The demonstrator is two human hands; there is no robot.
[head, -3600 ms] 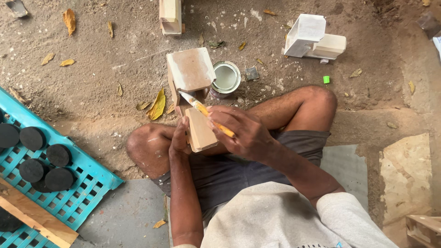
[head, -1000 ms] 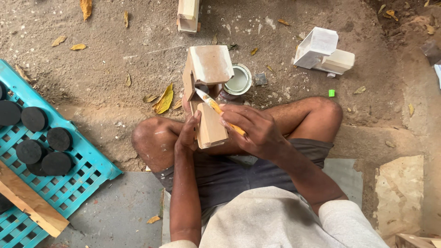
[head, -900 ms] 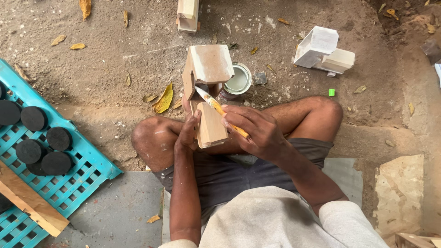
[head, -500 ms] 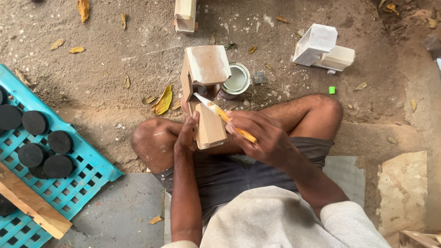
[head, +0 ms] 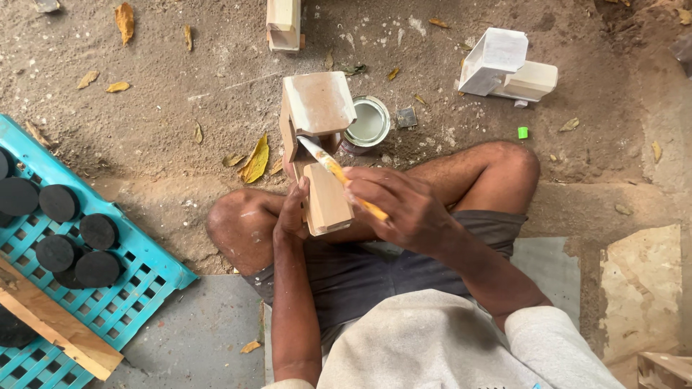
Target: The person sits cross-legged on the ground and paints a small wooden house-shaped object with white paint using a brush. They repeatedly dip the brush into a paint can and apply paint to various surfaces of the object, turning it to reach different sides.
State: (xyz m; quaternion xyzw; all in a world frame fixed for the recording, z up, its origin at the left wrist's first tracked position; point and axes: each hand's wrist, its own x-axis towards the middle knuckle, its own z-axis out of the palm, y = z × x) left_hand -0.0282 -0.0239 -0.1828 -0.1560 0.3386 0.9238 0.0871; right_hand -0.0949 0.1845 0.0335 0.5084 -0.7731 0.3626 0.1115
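Observation:
My left hand [head: 292, 213] grips the near end of an unpainted wooden toy piece [head: 317, 137], made of joined blocks, held above my crossed legs. My right hand [head: 400, 205] holds a yellow-handled paintbrush [head: 339, 175], and its pale bristle tip rests on the wood just below the upper block. The upper block's top face shows a thin whitish coat. An open tin of white paint [head: 367, 122] stands on the ground right behind the piece.
A white-painted wooden toy [head: 504, 65] sits on the dirt at the back right, another bare wooden piece [head: 283, 21] at the back. A turquoise plastic crate [head: 130, 288] with several black discs [head: 58, 203] and a plank [head: 58, 328] lies left. A plywood board [head: 641, 288] lies right.
The wooden piece has been tilted more upright and lifted since the earliest frame. The brush tip has slid a little along the wood; the view drifted slightly.

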